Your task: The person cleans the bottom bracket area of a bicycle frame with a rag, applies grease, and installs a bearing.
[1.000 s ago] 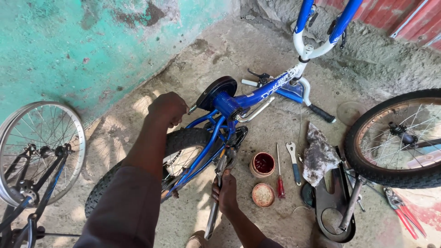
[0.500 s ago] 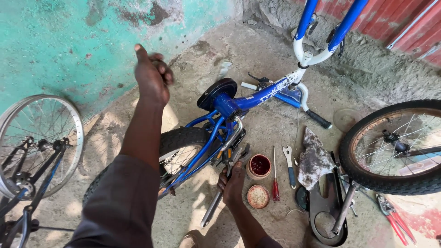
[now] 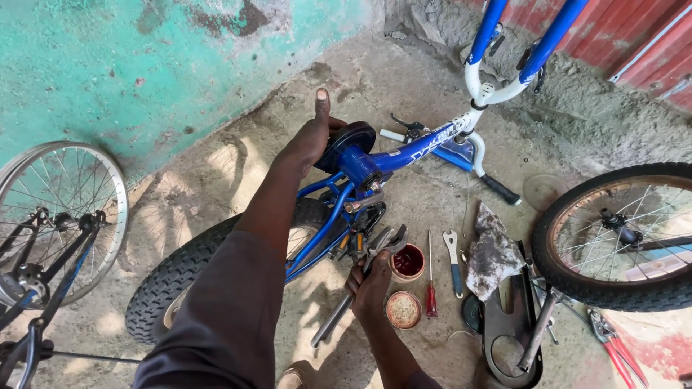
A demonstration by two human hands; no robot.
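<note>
1. You are looking down at a rough concrete floor [image 3: 404, 94] that meets a wall [image 3: 108, 65] of worn turquoise paint; red corrugated sheeting [image 3: 634, 36] runs across the top right corner.
2. A small blue bicycle [image 3: 404, 155] lies upside down in the middle, its black saddle [image 3: 353, 140] toward the wall and its fat black rear tyre [image 3: 169, 281] in the lower left.
3. Your left hand [image 3: 306, 140] rests against the saddle, fingers stretched flat and released, thumb pointing up; it grasps nothing.
4. Your right hand [image 3: 371, 284] is clenched around the handles of long grey pliers [image 3: 360, 284], whose head sits at the frame just below the saddle, near the crank area.
5. Just right of that hand stand two small round tins, one with dark red contents [image 3: 409, 261] and one with pale contents [image 3: 404, 310].
6. Beside them lie a red-handled screwdriver [image 3: 430, 288] and a blue-handled spanner [image 3: 454, 263].
7. A dirty grey rag [image 3: 494, 252] lies next, partly over a black chain guard [image 3: 512, 338].
8. A second wheel [image 3: 620, 234] with a black tyre stands at the right; red-handled cutters [image 3: 613, 346] lie below it.
9. A thin spoked wheel [image 3: 58, 216] of another bicycle fills the left edge.
</note>
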